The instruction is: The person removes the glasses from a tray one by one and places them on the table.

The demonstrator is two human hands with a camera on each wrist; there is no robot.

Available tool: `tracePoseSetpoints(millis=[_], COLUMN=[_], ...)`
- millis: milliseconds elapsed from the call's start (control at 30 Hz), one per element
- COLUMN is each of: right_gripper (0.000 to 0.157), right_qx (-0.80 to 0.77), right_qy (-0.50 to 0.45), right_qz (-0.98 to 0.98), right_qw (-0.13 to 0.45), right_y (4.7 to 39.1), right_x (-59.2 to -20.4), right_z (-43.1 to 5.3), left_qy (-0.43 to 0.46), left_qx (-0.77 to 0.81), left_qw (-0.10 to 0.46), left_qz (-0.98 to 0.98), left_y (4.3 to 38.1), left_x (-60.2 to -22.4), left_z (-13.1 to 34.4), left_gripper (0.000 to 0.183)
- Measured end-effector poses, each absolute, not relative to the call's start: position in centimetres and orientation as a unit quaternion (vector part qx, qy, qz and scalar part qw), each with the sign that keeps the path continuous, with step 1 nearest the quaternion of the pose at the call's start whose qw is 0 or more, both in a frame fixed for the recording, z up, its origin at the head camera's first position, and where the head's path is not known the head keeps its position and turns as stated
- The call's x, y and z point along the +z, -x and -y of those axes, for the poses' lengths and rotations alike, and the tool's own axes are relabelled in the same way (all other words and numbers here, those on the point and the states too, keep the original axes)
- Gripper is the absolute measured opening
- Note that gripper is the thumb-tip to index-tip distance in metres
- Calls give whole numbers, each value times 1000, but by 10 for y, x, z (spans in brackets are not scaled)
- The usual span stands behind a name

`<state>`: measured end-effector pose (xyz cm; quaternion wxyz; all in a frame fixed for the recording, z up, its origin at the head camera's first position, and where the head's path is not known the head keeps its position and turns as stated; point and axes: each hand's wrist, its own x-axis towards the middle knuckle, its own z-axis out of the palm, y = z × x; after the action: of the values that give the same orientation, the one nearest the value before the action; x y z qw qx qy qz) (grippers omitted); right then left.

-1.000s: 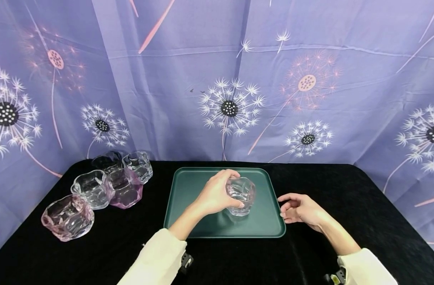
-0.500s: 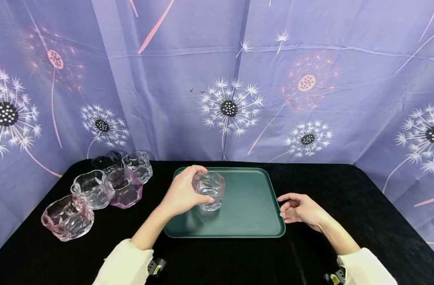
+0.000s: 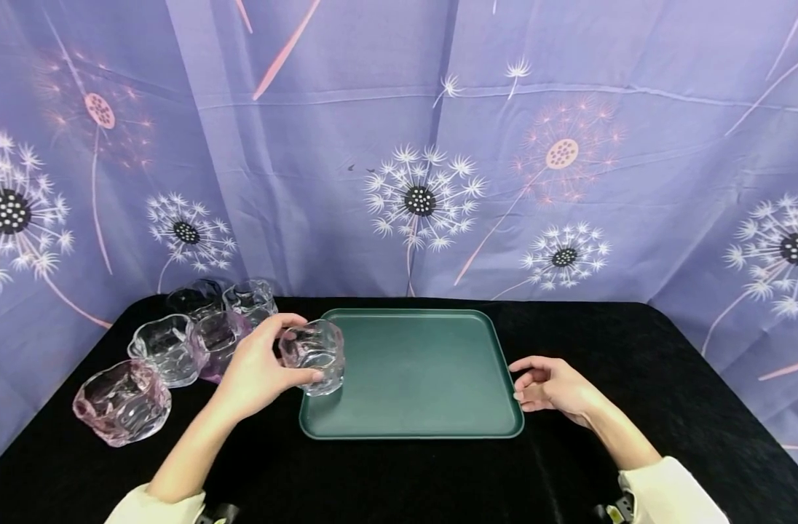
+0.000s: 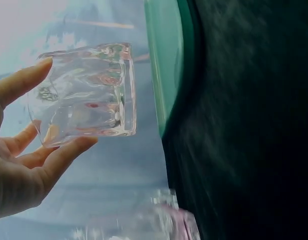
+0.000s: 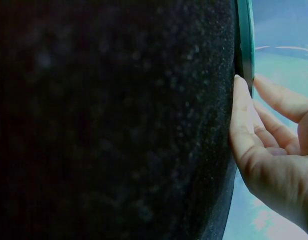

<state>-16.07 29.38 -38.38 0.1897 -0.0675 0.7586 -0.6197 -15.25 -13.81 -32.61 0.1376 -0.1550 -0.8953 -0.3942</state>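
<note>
My left hand (image 3: 258, 371) grips a clear, faintly pink-tinted glass (image 3: 317, 358) by its side, thumb in front and fingers behind. The glass is upright, held over the left end of a dark green tray (image 3: 415, 378). In the left wrist view, the thick-based glass (image 4: 86, 95) shows a gap between it and the tray (image 4: 166, 55). At the tray's right rim rests my right hand (image 3: 556, 389), its thumb and index fingertip on either side of the edge. The right wrist view shows the tray's edge (image 5: 246, 40) between those fingertips.
Several wavy glasses stand at the left: a pink one (image 3: 124, 404), a clear one (image 3: 168, 351), a purple one (image 3: 218, 338) partly behind my left hand, a dark one (image 3: 196, 297) and another clear one (image 3: 250, 297). Black cloth (image 3: 602, 327) covers the table; a patterned curtain (image 3: 333, 196) hangs behind.
My left hand has carried the glass leftward from the tray's middle to its left edge, close to the group of glasses. The right hand and the tray have stayed put.
</note>
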Motion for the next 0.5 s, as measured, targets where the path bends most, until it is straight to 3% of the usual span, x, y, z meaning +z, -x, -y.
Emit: tracePoseSetpoints(millis=[500], right_gripper=[53], right_qx=[-619], right_qy=[66], right_qz=[-760], right_qw=[188], right_y=[161], right_x=[-385], right_z=[-294], left_qy=[54], left_qx=[-352], left_qw=[126], left_qz=[926], left_y=[119], left_x=[-333], left_z=[200], left_gripper=[68])
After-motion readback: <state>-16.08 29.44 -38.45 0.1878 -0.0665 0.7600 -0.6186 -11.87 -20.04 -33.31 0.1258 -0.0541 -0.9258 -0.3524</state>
